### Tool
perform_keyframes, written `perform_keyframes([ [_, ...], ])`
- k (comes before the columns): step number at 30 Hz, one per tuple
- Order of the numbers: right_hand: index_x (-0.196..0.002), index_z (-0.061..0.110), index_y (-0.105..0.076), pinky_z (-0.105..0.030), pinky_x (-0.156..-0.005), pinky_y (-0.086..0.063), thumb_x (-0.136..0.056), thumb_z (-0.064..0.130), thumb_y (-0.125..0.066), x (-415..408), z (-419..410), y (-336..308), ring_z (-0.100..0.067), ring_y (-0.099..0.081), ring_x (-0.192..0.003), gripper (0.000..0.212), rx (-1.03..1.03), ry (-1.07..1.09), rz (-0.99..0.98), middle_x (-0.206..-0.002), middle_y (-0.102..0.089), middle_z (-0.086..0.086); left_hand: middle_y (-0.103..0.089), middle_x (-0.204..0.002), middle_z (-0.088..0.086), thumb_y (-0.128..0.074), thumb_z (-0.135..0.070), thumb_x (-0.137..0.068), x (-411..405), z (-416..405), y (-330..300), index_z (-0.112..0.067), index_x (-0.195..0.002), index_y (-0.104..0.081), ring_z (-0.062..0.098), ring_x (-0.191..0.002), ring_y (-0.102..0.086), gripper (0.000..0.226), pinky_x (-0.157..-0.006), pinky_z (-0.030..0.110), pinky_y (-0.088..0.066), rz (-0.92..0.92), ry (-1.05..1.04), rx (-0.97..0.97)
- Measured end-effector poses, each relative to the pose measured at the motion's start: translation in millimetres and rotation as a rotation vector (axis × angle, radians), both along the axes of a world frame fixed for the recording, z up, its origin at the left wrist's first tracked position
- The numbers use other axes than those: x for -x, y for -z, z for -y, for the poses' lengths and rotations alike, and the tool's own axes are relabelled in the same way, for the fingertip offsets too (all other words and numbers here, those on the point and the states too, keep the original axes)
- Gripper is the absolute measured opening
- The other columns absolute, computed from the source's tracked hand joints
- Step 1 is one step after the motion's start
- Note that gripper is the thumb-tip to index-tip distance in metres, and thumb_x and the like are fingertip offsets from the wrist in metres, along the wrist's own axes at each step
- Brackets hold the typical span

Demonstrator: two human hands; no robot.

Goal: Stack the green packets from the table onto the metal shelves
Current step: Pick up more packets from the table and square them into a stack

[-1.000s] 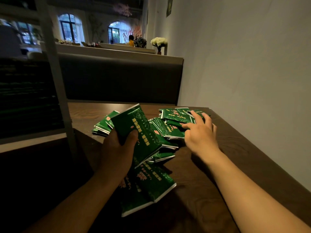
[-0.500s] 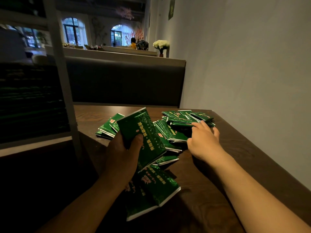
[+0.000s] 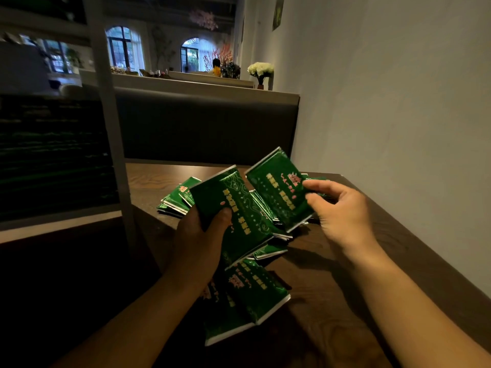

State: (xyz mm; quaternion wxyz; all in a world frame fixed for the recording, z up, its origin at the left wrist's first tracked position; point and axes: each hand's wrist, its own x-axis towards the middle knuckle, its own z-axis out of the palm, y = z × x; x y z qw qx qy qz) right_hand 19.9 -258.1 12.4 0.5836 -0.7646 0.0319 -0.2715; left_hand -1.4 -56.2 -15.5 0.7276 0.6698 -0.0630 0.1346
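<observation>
Glossy flat green packets (image 3: 279,192), white-edged

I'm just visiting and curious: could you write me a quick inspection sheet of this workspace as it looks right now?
Surface: dark wooden table, set against a pale wall.
Job's things: loose pile of green packets on the table; more packets near its front edge.
Clutter: nothing seen.
Grips: left hand holds a bundle of packets; right hand pinches a single packet lifted above the pile.
Cables: nothing seen.
Surroundings: metal shelf post at left, its shelves too dark to read; bench back; white flowers; arched windows.
</observation>
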Motion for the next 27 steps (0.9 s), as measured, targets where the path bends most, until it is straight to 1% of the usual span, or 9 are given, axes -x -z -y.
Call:
perform_keyframes([
  [2,-0.09,0.024,-0.07,-0.028,-0.078,-0.056,-0.087,-0.007,-0.061,1.2,-7.3,3.6,-0.016,-0.067,-0.097,0.032,-0.201,-0.11,-0.042,-0.098,-0.07,0.0,-0.067,-0.085,-0.013,-0.053,-0.021,-0.095,-0.7,-0.1,0.4,-0.033,-0.092,-0.06,-0.009,-0.07,-0.064,0.014,-0.056,0.012,-0.048,-0.026,0.028,0.052],
  [4,-0.098,0.023,-0.066,-0.028,-0.075,-0.057,-0.087,-0.009,-0.059,2.1,-14.2,8.6,-0.018,-0.066,-0.1,0.034,-0.261,-0.195,-0.108,-0.104,-0.068,-0.006,-0.068,-0.096,-0.011,-0.053,-0.026,-0.094,-2.8,0.1,2.5,-0.036,-0.097,-0.061,0.002,-0.085,-0.065,0.013,-0.071,0.026,-0.05,-0.071,0.056,0.081],
  [7,-0.103,0.02,-0.06,-0.025,-0.069,-0.057,-0.089,-0.01,-0.057,2.5,-23.4,15.3,-0.022,-0.066,-0.098,0.034,-0.284,-0.339,-0.194,-0.107,-0.065,-0.011,-0.07,-0.099,-0.009,-0.054,-0.026,-0.094,-6.4,1.0,6.3,-0.038,-0.098,-0.063,0.014,-0.097,-0.066,0.015,-0.088,0.042,-0.051,-0.116,0.084,0.157],
  [9,-0.099,0.021,-0.057,-0.025,-0.07,-0.056,-0.09,-0.008,-0.057,2.4,-28.4,20.4,-0.021,-0.065,-0.095,0.031,-0.16,-0.383,-0.222,-0.103,-0.062,-0.008,-0.072,-0.098,-0.011,-0.055,-0.024,-0.093,-7.5,1.5,6.3,-0.038,-0.096,-0.065,0.016,-0.099,-0.067,0.018,-0.09,0.046,-0.051,-0.113,0.098,0.207],
  [12,-0.093,0.023,-0.058,-0.032,-0.078,-0.054,-0.089,-0.003,-0.058,4.0,-36.2,28.6,-0.02,-0.063,-0.091,0.026,-0.003,-0.398,-0.23,-0.098,-0.061,-0.004,-0.072,-0.095,-0.015,-0.054,-0.022,-0.093,-8.9,0.6,7.0,-0.039,-0.095,-0.064,0.01,-0.094,-0.068,0.019,-0.083,0.04,-0.053,-0.071,0.079,0.209],
  [17,-0.074,0.028,-0.062,-0.015,-0.068,-0.043,-0.087,0.0,-0.051,3.1,-35.7,29.7,0.004,-0.056,-0.079,0.032,0.419,-0.218,-0.055,-0.085,-0.062,0.011,-0.067,-0.097,-0.011,-0.053,-0.019,-0.095,-10.2,-1.6,5.9,-0.038,-0.1,-0.056,0.0,-0.085,-0.067,0.02,-0.07,0.023,-0.053,0.045,-0.004,0.171],
  [19,-0.074,0.029,-0.06,-0.019,-0.075,-0.041,-0.087,-0.001,-0.05,-4.6,-24.6,29.3,0.002,-0.052,-0.084,0.034,0.552,-0.101,-0.011,-0.089,-0.058,0.013,-0.065,-0.098,-0.009,-0.054,-0.016,-0.094,-11.2,-3.2,5.2,-0.036,-0.102,-0.051,-0.002,-0.08,-0.066,0.022,-0.061,0.016,-0.053,0.075,-0.033,0.177],
  [23,-0.102,0.026,-0.07,-0.04,-0.108,-0.032,-0.091,0.01,-0.043,-25.6,12.6,35.9,-0.017,-0.033,-0.124,0.033,0.879,0.132,-0.313,-0.134,-0.05,0.003,-0.065,-0.096,-0.007,-0.057,-0.016,-0.093,-12.5,-4.9,6.8,-0.035,-0.118,-0.04,0.007,-0.083,-0.067,0.036,-0.063,0.023,-0.055,0.065,-0.059,0.165],
  [27,-0.121,0.027,-0.065,-0.048,-0.117,-0.012,-0.094,0.017,-0.04,-34.9,29.8,42.4,-0.021,-0.009,-0.147,0.038,0.928,0.128,-0.525,-0.159,-0.025,0.004,-0.065,-0.096,-0.007,-0.057,-0.016,-0.093,-11.2,-4.6,7.0,-0.033,-0.121,-0.039,0.001,-0.075,-0.067,0.038,-0.056,0.015,-0.052,0.052,-0.064,0.163],
])
